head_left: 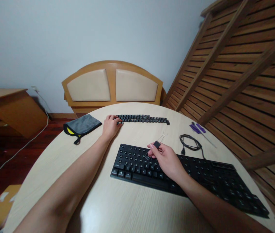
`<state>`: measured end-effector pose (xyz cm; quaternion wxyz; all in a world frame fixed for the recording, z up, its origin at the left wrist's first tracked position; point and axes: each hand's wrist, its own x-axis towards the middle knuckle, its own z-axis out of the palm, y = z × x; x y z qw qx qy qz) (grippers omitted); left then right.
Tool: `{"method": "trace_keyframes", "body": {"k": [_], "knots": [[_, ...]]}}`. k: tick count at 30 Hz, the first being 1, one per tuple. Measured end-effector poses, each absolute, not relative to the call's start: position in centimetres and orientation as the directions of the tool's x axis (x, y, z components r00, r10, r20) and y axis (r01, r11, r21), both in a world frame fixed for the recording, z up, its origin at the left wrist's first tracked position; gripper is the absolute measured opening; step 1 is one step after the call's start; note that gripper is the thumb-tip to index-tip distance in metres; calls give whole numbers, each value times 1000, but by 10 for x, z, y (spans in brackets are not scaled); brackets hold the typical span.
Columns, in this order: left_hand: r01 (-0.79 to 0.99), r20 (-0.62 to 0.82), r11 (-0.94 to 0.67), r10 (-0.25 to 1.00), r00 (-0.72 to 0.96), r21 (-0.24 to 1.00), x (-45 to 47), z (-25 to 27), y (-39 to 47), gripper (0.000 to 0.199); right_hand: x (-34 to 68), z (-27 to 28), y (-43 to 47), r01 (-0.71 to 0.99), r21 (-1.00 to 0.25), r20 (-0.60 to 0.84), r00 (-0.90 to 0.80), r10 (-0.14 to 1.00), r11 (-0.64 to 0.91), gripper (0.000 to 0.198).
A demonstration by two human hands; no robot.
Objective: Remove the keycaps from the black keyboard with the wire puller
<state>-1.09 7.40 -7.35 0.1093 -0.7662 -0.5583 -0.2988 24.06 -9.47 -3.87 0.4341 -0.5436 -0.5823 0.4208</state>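
Note:
My left hand [111, 127] reaches to the left end of several rows of black keycaps [142, 118] laid out at the far side of the table. Its fingers are bent and closed around a dark keycap [119, 122], close to the tabletop. In my right hand [165, 157] is a keycap puller [156, 144] with a black handle, its thin wire loops pointing away from me. That hand is above the black keyboard [137, 171], whose upper left part shows bare key stems where caps are off. Caps still sit on its lower rows. My right forearm hides part of the keyboard.
A grey cloth with yellow lining [85, 125] lies at the left of the round table [98, 207]. On the right are a coiled black cable [190, 142] and a brush with purple pieces [197, 128]. A wooden headboard [112, 84] stands behind, slatted wood [224, 81] to the right.

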Motion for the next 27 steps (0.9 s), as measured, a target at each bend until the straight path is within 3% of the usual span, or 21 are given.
{"method": "trace_keyframes", "body": {"k": [22,27], "knots": [[932,553,-317,815,173,176,-11,-73,72,15,244,-42,-97,276,-954,91,-112,989,119,34],[929,549,-323,817,177,180,-11,-74,72,17,249,-31,-105,378,-914,98,-148,984,148,34]]}}
